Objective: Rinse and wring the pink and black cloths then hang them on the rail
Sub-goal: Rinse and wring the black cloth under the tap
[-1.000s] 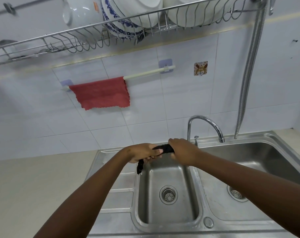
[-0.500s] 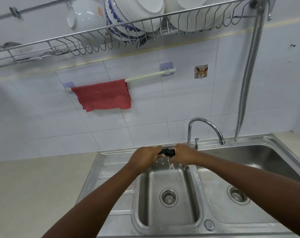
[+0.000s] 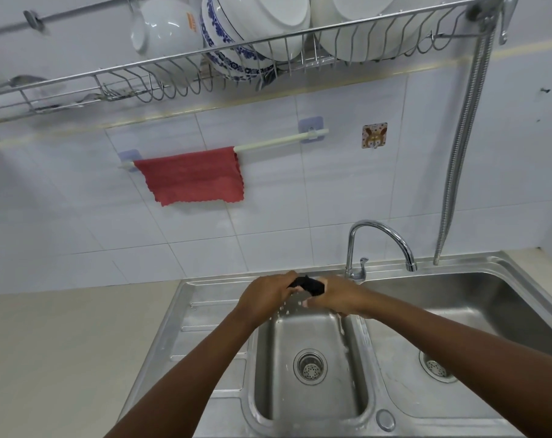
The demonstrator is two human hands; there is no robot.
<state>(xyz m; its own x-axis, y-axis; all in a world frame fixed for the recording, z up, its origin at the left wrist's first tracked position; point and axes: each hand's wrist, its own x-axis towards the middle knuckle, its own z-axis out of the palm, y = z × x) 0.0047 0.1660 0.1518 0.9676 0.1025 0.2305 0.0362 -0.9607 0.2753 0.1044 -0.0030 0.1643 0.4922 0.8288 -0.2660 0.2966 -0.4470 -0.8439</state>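
Note:
The black cloth (image 3: 309, 285) is bunched tight between my two hands over the back of the small sink basin (image 3: 309, 403). My left hand (image 3: 266, 294) grips its left end and my right hand (image 3: 337, 297) grips its right end, the two almost touching. Water drops fall from the cloth into the basin. The pink cloth (image 3: 191, 177) hangs spread over the left part of the white rail (image 3: 277, 141) on the tiled wall. The right half of the rail is bare.
A chrome tap (image 3: 379, 238) stands just right of my hands, its spout over the large basin (image 3: 476, 317). A wire dish rack (image 3: 236, 58) with bowls hangs above. A metal hose (image 3: 461, 153) runs down the wall at right. A beige counter (image 3: 63, 358) lies at left.
My hands have closed together, squeezing the black cloth into a short tight wad; its hanging end is gone from view and water now drips into the basin.

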